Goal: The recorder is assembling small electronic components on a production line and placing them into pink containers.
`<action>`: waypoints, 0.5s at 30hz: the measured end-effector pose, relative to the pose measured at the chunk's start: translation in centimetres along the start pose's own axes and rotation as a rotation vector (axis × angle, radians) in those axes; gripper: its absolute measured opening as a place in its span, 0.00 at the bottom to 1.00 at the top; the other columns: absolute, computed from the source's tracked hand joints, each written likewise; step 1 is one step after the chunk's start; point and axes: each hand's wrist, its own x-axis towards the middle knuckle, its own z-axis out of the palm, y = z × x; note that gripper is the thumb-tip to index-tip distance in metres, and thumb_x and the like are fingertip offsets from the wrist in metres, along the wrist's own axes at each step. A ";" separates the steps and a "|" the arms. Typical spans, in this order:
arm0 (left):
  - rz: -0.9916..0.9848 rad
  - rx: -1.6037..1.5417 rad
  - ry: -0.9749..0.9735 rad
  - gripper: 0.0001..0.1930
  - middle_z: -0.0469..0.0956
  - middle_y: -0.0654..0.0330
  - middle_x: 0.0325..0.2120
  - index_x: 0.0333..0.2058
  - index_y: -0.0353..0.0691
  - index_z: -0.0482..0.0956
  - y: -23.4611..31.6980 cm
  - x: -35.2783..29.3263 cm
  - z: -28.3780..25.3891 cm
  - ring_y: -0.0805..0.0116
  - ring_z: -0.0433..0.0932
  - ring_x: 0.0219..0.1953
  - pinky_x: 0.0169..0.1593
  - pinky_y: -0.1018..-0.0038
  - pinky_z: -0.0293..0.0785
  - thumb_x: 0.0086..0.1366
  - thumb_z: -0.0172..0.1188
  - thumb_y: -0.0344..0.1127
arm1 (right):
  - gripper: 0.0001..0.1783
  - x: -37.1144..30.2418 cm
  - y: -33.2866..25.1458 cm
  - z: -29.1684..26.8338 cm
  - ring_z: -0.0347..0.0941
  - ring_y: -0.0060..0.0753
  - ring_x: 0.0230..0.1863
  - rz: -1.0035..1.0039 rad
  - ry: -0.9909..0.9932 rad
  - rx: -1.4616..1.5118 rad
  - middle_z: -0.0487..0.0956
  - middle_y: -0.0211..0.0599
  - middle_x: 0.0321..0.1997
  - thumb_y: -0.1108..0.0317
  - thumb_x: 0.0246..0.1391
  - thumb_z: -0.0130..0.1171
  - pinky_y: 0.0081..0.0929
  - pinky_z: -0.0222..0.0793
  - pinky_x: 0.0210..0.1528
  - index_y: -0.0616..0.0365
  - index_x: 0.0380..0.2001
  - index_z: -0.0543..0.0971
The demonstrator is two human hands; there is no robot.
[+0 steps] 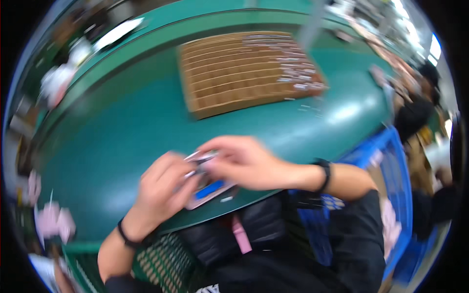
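My left hand (163, 185) curls its fingers round the left side of a small pink casing (198, 202) with a blue block (209, 189) inside. Above the casing, the thumb and forefinger of my right hand (244, 163) are pinched together. Small dark and silvery parts show between the fingertips of both hands, too blurred to name. Both hands are at the near edge of the green table (117, 161). A small white piece (226, 199) lies just right of the casing.
A divided cardboard tray (234, 73) stands at the far side, with many small pieces in its right cells. Blue crate (400, 180) at right, green basket (163, 263) below my left forearm. Another person (415, 112) sits at far right. Pink pieces (56, 222) hang at left.
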 end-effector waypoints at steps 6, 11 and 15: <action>-0.253 -0.280 0.043 0.10 0.81 0.56 0.33 0.36 0.35 0.83 -0.5 -0.7 -1.2 0.63 0.82 0.33 0.35 0.72 0.79 0.56 0.74 0.24 | 0.21 1.2 -1.5 0.1 0.80 0.21 0.34 -0.302 -0.055 -0.583 0.80 0.33 0.34 0.74 0.55 0.73 0.19 0.75 0.36 0.63 0.52 0.82; -0.151 -0.200 0.036 0.11 0.81 0.56 0.34 0.37 0.35 0.83 -0.9 -1.1 -0.6 0.63 0.82 0.32 0.34 0.73 0.80 0.55 0.74 0.24 | 0.19 1.4 -0.3 0.7 0.80 0.24 0.32 -0.342 0.029 -0.601 0.82 0.36 0.34 0.77 0.52 0.73 0.22 0.75 0.35 0.63 0.48 0.83; -0.098 -0.096 0.023 0.11 0.81 0.56 0.33 0.36 0.34 0.83 -1.1 -0.9 -0.7 0.64 0.83 0.30 0.34 0.74 0.80 0.55 0.74 0.24 | 0.21 1.6 -0.4 0.2 0.81 0.30 0.38 -0.293 -0.011 -0.633 0.83 0.40 0.39 0.73 0.52 0.75 0.26 0.77 0.39 0.63 0.50 0.83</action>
